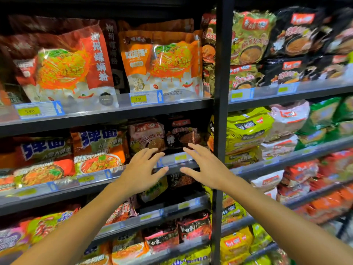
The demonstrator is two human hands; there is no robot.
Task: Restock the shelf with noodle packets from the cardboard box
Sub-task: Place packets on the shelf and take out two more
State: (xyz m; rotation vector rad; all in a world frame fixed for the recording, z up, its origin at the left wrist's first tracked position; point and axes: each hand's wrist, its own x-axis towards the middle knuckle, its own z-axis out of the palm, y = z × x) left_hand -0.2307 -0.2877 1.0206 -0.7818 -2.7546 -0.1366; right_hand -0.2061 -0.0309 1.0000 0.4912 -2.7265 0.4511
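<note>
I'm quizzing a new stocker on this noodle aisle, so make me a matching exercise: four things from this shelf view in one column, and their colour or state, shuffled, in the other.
Things:
1. left hand
2. packet above left hand
3. packet above right hand
4. price tag reading 9.90

Colour or state:
A. black
B. yellow
C. open, holding nothing
D. pink

Pairs: 1-C, 2-D, 3-A, 4-B

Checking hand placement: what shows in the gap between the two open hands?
In the head view, between the left hand and right hand shows the shelf edge with a yellow price tag; the black noodle packet sits just above.
</note>
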